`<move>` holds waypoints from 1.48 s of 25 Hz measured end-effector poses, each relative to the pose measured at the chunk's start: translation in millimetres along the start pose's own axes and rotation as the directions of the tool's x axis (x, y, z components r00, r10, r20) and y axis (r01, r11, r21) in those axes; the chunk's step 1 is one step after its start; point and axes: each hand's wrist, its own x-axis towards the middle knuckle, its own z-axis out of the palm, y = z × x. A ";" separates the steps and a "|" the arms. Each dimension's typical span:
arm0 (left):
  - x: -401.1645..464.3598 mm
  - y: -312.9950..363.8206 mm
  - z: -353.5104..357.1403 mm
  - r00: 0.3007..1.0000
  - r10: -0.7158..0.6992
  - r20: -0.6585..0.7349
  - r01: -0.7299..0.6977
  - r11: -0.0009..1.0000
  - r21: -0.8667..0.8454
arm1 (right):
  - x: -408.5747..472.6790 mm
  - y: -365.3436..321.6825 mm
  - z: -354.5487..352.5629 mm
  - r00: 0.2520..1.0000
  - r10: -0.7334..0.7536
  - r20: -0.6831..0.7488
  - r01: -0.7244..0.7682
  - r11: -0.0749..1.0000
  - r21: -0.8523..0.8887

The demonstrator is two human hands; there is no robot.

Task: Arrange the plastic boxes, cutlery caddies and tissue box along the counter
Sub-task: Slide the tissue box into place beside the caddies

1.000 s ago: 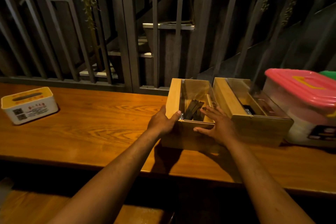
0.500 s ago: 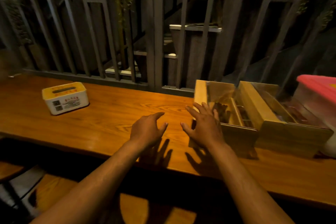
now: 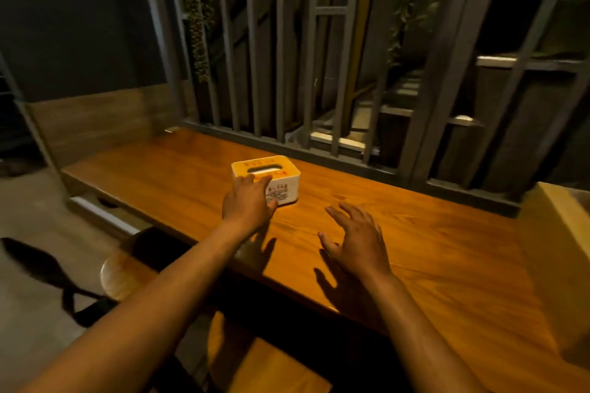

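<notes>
A white tissue box (image 3: 282,171) with a yellow top and a dark slot stands on the wooden counter (image 3: 431,252), near its back edge. My left hand (image 3: 247,204) reaches over the box's near left corner, fingers spread and touching its top edge, not closed around it. My right hand (image 3: 354,239) hovers open over bare wood to the right of the box, apart from it. One pale wooden cutlery caddy (image 3: 563,233) shows only as a corner at the right edge. The plastic boxes are out of view.
A grey metal grille (image 3: 287,73) with hanging plants runs along the counter's back edge. The counter ends at the left near a wood-panelled wall (image 3: 95,124). A round wooden stool (image 3: 126,269) and a wooden seat (image 3: 265,364) stand below the front edge.
Both hands left the wooden caddy and moved left along the counter. My view swung left; the left hand now touches the tissue box, and the pink-lidded box is out of view.
</notes>
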 end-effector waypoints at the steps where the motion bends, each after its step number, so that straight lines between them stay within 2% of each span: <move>1: 17.7 -16.5 6.4 0.999 -0.026 0.042 0.025 0.999 0.029 | 3.2 -6.6 9.0 1.000 0.013 0.021 -0.013 1.000 0.004; 4: 64.1 -51.6 28.8 0.978 -0.124 0.169 0.121 0.992 0.030 | 6.7 -5.8 22.9 0.998 0.038 0.042 -0.037 0.999 -0.010; 6: 79.4 -59.4 43.4 0.961 -0.139 0.240 0.134 0.990 0.038 | 13.4 6.0 22.6 0.996 0.084 0.026 -0.084 0.996 -0.010; 10: 65.3 -42.8 56.8 0.984 -0.052 0.173 0.035 0.994 0.101 | 23.7 21.0 21.3 0.988 0.150 -0.020 -0.151 0.988 -0.016; 12: 55.1 -27.2 53.9 0.979 0.028 0.202 -0.044 0.996 0.076 | 26.7 22.2 20.9 0.984 0.169 -0.063 -0.169 0.986 0.004; 16: 19.2 26.8 48.1 0.940 0.206 0.271 -0.212 0.977 -0.006 | 19.2 29.6 7.7 0.977 0.193 -0.091 -0.189 0.981 0.052; 20: -26.5 101.8 50.2 0.902 0.335 0.272 -0.327 0.942 -0.077 | -13.0 56.9 -16.1 0.969 0.220 -0.112 -0.221 0.975 -0.001; 27: -86.2 225.1 52.3 0.852 0.447 0.271 -0.424 0.894 -0.143 | -83.1 148.6 -83.1 0.922 0.374 -0.098 -0.386 0.908 -0.161; 30: -116.3 265.0 49.3 0.810 0.521 0.270 -0.468 0.851 -0.240 | -102.1 177.2 -111.7 0.877 0.449 -0.170 -0.471 0.873 -0.128; 32: -128.4 279.7 49.4 0.781 0.571 0.251 -0.502 0.815 -0.291 | -110.9 183.4 -122.8 0.872 0.442 -0.208 -0.455 0.890 -0.016; 34: -121.6 282.2 52.8 0.808 0.546 0.220 -0.486 0.830 -0.275 | -121.1 177.9 -124.1 0.905 0.389 -0.173 -0.386 0.921 0.054; 36: -106.5 281.7 58.4 0.836 0.496 0.235 -0.451 0.865 -0.221 | -131.2 175.8 -119.7 0.944 0.303 -0.128 -0.305 0.952 0.005; 37: -103.0 283.4 60.9 0.824 0.503 0.261 -0.467 0.864 -0.191 | -134.9 178.4 -117.8 0.956 0.268 -0.116 -0.272 0.962 -0.018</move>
